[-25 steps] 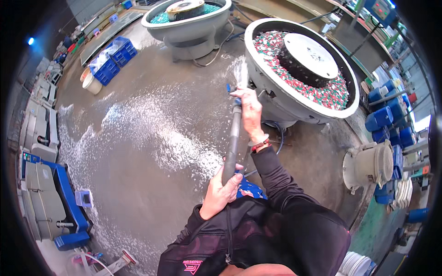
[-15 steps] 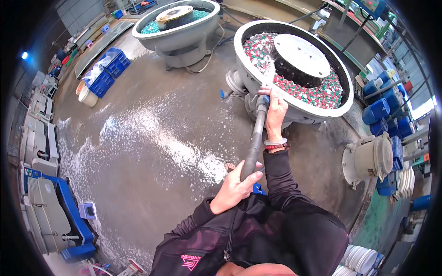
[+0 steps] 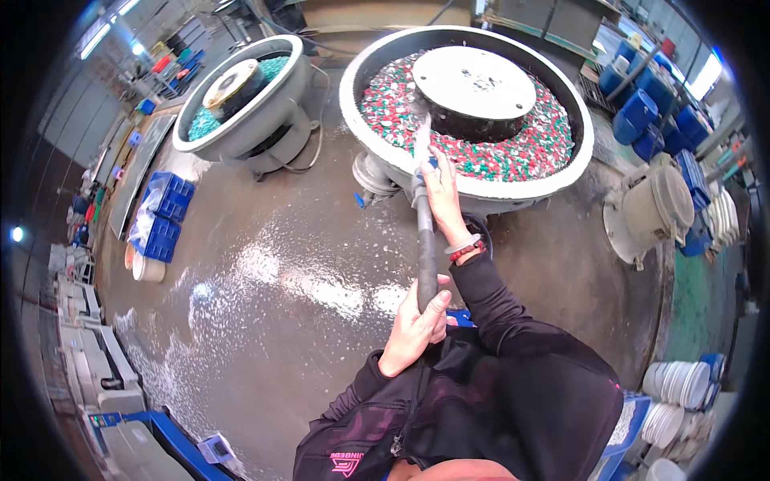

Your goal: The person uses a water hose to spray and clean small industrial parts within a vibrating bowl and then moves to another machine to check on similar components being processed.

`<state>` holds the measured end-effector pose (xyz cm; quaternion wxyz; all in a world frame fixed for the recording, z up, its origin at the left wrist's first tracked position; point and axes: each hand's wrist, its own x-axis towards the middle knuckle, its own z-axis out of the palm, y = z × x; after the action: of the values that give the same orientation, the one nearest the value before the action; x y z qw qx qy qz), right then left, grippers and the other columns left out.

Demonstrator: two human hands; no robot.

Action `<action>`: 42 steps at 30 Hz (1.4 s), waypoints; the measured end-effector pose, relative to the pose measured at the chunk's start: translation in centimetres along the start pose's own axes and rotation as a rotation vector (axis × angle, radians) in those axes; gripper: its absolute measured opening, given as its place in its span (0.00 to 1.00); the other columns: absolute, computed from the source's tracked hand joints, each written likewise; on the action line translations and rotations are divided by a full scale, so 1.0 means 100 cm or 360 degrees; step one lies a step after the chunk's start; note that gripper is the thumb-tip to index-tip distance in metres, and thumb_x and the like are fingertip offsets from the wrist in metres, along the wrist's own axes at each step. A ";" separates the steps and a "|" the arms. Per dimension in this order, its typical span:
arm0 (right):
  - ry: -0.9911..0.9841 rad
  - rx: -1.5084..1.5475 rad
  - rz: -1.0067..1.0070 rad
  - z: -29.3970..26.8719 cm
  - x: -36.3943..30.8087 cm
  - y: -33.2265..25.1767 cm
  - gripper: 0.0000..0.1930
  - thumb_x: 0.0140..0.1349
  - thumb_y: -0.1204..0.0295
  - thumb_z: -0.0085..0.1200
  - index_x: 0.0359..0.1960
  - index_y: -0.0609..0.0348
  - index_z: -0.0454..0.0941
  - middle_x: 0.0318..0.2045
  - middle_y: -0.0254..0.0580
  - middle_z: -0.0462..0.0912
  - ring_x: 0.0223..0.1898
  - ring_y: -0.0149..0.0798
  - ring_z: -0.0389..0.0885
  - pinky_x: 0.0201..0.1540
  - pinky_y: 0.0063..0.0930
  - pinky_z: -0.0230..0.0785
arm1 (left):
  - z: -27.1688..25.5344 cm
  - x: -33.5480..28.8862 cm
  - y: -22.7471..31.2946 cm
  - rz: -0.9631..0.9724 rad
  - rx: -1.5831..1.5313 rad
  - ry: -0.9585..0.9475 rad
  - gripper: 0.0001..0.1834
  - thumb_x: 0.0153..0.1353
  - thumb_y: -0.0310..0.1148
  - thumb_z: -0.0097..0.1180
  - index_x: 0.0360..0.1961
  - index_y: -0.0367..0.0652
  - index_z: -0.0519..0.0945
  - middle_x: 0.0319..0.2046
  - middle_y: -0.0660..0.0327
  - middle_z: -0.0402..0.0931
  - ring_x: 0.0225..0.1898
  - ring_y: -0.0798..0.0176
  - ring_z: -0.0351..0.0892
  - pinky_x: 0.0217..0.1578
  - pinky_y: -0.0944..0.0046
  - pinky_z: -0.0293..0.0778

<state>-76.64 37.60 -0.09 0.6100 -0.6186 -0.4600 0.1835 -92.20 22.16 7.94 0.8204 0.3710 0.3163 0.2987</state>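
Observation:
A dark grey hose [image 3: 426,244] runs up from my waist toward the big round bowl machine. My left hand [image 3: 411,333] is wrapped round its lower part, close to my jacket. Farther up, my right hand [image 3: 443,192] grips the hose's front end at a small blue valve handle, just short of the bowl's near rim. White water [image 3: 423,138] sprays from that end into the bowl [image 3: 350,104]. Small red, green and white pieces [image 3: 505,156] fill the bowl's channel, around a raised centre with a white round lid [image 3: 473,80].
A second bowl machine [image 3: 281,128] with teal pieces stands at the far left. Blue crates [image 3: 164,216] and a white bucket [image 3: 149,268] sit on the wet floor [image 3: 321,232]. A beige motor-like unit [image 3: 650,208] and blue barrels [image 3: 638,112] are at the right.
My view has turned, so both bowls now sit farther left in it. The hose stands straighter, and its spray still lands among the pieces. Both hands keep hold of it.

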 end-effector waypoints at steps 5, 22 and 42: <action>-0.0063 0.0908 0.0576 0.011 0.027 0.030 0.29 0.57 0.61 0.47 0.59 0.55 0.52 0.49 0.46 0.64 0.48 0.34 0.64 0.49 0.29 0.60 | -0.003 0.035 0.014 -0.0072 -0.0054 -0.0023 0.15 0.62 0.34 0.45 0.47 0.40 0.62 0.14 0.70 0.56 0.13 0.77 0.54 0.13 0.75 0.54; -0.0198 0.0697 0.0562 -0.009 0.070 0.033 0.22 0.56 0.58 0.48 0.49 0.56 0.63 0.43 0.35 0.68 0.44 0.29 0.67 0.40 0.28 0.63 | -0.025 0.074 0.036 -0.0119 -0.0007 -0.0242 0.14 0.62 0.34 0.45 0.46 0.41 0.62 0.14 0.69 0.55 0.12 0.76 0.53 0.13 0.73 0.52; -0.0093 0.0488 0.0586 0.049 0.033 0.005 0.29 0.57 0.56 0.47 0.53 0.64 0.58 0.47 0.46 0.65 0.49 0.38 0.62 0.52 0.28 0.55 | -0.092 0.038 0.059 -0.0104 -0.0113 -0.0342 0.13 0.62 0.32 0.44 0.46 0.41 0.62 0.15 0.68 0.56 0.12 0.75 0.53 0.13 0.73 0.53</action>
<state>-78.68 43.17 -0.37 0.6394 -0.5867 -0.3235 0.3771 -98.13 31.96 6.67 0.8715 0.3613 0.2277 0.2413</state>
